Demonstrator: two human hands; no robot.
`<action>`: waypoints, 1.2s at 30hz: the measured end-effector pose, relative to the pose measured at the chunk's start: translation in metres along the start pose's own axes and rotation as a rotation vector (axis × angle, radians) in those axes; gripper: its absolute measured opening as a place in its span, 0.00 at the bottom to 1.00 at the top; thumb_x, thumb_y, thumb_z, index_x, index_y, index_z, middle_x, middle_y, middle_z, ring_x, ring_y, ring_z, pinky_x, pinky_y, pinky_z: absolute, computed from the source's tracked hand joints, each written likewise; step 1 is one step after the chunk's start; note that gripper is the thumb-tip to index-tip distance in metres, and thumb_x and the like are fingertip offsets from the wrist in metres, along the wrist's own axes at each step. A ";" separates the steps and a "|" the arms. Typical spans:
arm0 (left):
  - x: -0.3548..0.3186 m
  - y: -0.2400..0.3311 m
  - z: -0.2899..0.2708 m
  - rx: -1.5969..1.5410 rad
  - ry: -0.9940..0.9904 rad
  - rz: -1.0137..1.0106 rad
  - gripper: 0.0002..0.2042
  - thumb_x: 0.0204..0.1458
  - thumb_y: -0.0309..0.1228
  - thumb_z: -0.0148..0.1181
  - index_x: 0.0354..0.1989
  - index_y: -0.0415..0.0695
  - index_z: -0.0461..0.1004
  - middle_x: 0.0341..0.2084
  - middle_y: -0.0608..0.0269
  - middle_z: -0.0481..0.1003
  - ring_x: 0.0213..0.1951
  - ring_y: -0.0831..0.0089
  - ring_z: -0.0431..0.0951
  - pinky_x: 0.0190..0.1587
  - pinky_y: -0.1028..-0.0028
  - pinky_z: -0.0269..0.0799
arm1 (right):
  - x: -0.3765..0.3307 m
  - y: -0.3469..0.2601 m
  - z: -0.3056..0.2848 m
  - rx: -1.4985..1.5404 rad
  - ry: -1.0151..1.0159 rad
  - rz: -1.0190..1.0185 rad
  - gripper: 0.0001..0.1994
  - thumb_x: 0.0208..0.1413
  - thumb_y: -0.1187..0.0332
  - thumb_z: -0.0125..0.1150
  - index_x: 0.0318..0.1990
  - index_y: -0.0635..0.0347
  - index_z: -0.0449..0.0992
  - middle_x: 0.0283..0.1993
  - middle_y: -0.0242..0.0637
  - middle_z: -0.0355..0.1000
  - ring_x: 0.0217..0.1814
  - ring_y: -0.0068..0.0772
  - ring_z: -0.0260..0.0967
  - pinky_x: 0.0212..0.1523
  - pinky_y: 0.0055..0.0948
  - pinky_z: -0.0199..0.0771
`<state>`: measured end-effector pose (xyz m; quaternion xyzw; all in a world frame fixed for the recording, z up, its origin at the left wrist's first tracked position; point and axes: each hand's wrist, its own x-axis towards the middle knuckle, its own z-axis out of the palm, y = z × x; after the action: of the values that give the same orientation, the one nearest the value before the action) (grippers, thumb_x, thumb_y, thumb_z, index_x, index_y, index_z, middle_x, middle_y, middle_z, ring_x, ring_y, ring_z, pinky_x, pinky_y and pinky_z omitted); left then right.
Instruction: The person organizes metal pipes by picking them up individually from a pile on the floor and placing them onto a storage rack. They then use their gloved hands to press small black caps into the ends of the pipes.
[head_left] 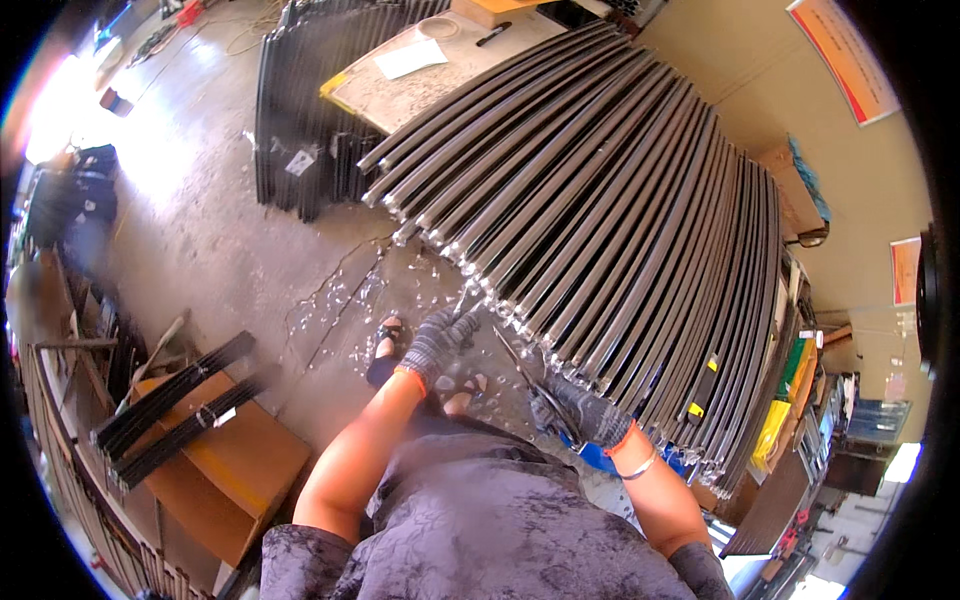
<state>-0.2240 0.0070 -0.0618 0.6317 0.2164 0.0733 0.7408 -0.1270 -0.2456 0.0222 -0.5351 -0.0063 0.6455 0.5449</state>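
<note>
A wide row of long dark bars (600,200) slants across the view, with clear plastic wrap (515,322) bunched at their near ends. My left hand (440,345), in a grey knit glove with an orange cuff, has its fingers closed at one wrapped end. My right hand (592,412), gloved alike, is closed around the dark handles of what look like scissors (520,358). Their blades point up and left toward the bar ends, near my left hand. On top of the bars at the right lies a black and yellow utility knife (703,388).
Behind the bars stands a worktable (455,65) with a paper (410,59) and a black marker (494,34). More upright dark bars (300,110) are beside it. A cardboard box (235,450) carrying bar bundles sits at lower left. White scraps (345,295) litter the floor.
</note>
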 end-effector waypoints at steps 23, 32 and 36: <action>0.002 -0.079 -0.028 0.234 -0.199 0.326 0.11 0.52 0.36 0.59 0.34 0.40 0.76 0.27 0.65 0.76 0.27 0.76 0.74 0.30 0.76 0.72 | 0.029 -0.028 0.059 0.130 0.216 0.003 0.13 0.59 0.56 0.50 0.40 0.56 0.72 0.24 0.33 0.71 0.19 0.28 0.67 0.16 0.25 0.63; -0.003 -0.072 -0.038 0.242 -0.161 0.181 0.11 0.53 0.37 0.58 0.35 0.41 0.75 0.26 0.67 0.75 0.25 0.78 0.71 0.28 0.77 0.69 | 0.034 -0.033 0.049 0.177 0.365 0.155 0.13 0.57 0.55 0.53 0.33 0.56 0.72 0.19 0.32 0.68 0.09 0.27 0.61 0.05 0.27 0.54; 0.000 -0.070 -0.040 0.243 -0.175 0.331 0.12 0.53 0.39 0.57 0.35 0.41 0.75 0.26 0.68 0.75 0.24 0.79 0.71 0.28 0.77 0.69 | 0.025 -0.029 0.052 -0.005 0.293 0.102 0.14 0.58 0.55 0.52 0.37 0.57 0.74 0.25 0.30 0.71 0.16 0.22 0.65 0.13 0.24 0.62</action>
<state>-0.2525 0.0296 -0.1342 0.7470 0.0521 0.1121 0.6532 -0.1391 -0.1861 0.0440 -0.6247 0.0988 0.5874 0.5049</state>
